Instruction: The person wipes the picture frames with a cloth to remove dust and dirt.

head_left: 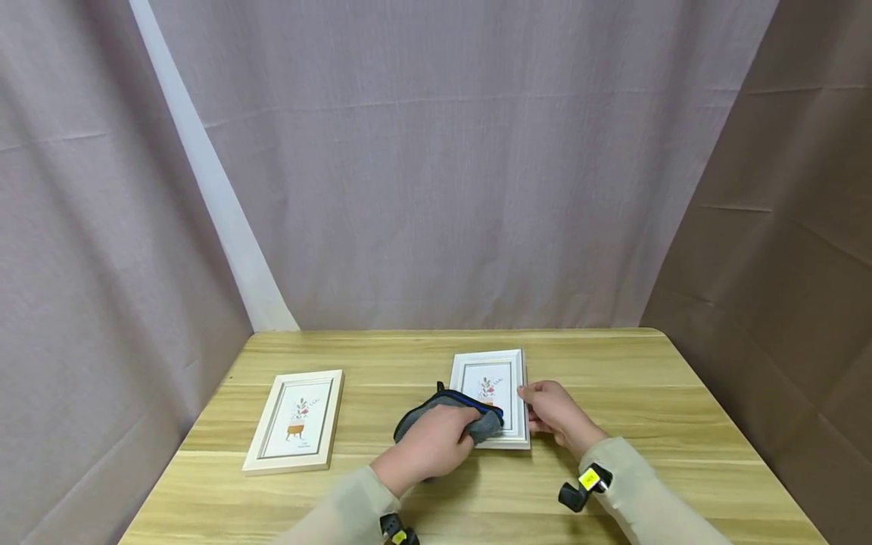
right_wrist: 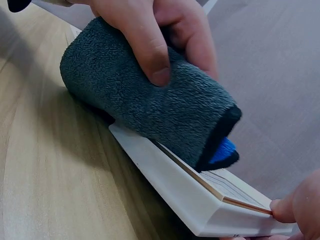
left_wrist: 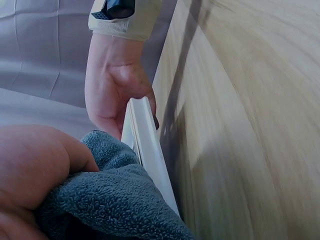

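Observation:
A white picture frame [head_left: 515, 409] with a potted-plant print lies near the middle of the table, raised a little off the wood in the right wrist view. My right hand [head_left: 560, 415] grips its right edge, thumb on top and fingers beneath. In my left hand [head_left: 436, 443] is a folded grey cloth [right_wrist: 150, 100] with black edging and some blue inside. The cloth lies over the lower left part of the frame and covers part of the print. From the left wrist view, the towelling [left_wrist: 115, 200] bunches under the left fingers beside the frame's side [left_wrist: 150, 135].
On the left of the wooden table [head_left: 381, 356] lies a second, cream picture frame [head_left: 330, 424] with a similar print. Grey curtains [head_left: 436, 189] hang behind the table's back edge, and a brown curtain [head_left: 770, 303] hangs on the right.

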{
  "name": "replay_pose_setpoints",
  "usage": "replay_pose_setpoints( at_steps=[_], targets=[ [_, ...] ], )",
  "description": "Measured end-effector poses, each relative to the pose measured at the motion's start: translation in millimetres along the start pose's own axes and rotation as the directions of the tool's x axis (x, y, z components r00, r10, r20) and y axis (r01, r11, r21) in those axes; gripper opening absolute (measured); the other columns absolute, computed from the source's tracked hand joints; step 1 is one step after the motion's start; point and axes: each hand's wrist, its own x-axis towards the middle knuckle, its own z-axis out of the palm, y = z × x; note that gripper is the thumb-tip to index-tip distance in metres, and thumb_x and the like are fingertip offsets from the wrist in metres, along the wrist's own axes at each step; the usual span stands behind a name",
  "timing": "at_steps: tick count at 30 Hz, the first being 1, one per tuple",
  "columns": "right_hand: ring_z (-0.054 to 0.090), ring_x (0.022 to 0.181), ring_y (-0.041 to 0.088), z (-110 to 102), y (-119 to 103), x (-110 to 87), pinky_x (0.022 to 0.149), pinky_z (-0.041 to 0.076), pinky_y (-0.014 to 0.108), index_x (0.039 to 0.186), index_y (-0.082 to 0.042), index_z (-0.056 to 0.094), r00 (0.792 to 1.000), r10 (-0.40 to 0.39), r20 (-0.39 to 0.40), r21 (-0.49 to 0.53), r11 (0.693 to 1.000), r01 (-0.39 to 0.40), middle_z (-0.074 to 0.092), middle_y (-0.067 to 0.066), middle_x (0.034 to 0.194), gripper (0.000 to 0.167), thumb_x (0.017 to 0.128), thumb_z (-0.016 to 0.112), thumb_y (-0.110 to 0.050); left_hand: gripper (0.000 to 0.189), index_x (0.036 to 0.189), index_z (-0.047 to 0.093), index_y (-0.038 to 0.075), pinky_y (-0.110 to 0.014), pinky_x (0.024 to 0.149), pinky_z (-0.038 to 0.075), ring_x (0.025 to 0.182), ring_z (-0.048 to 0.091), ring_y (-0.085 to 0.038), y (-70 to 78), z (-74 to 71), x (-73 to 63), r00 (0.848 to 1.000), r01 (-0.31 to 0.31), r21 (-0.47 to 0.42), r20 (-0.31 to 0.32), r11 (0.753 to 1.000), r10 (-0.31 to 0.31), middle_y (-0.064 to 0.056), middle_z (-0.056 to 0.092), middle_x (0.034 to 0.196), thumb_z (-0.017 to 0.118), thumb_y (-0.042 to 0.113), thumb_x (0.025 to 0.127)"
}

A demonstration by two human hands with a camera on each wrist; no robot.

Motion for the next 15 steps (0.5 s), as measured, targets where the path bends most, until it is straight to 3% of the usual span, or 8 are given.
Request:
replay_pose_setpoints(
  at_steps=[6,15],
  targets=[
    [0.056,0.067,0.012,1,2,0.3,0.055,0.056,0.021,0.129,0.016,0.058,1.000,-0.005,-0.007,0.002,1.000,0.005,0.059,0.006,0.083,0.035,0.113,0.054,-0.014,0.032,0.129,0.078,0.012,-0.028,0.091,0.058,0.104,0.072,-0.008,10.6,4.5,5.4,1.000,-0.015,-0.004,-0.008,1.000,0.015,0.005,0.079,0.113,0.071,0.011,0.098],
    [0.056,0.060,0.009,1,2,-2.0,0.052,0.055,0.020,0.126,0.016,0.060,1.000,-0.012,-0.006,0.000,1.000,0.012,0.057,0.002,0.076,0.034,0.114,0.053,-0.016,0.028,0.126,0.077,0.013,-0.028,0.091,0.058,0.101,0.071,-0.008,25.3,10.0,17.3,0.999,-0.049,-0.019,-0.012,0.999,0.049,0.005,0.078,0.109,0.070,0.011,0.099]
  ],
)
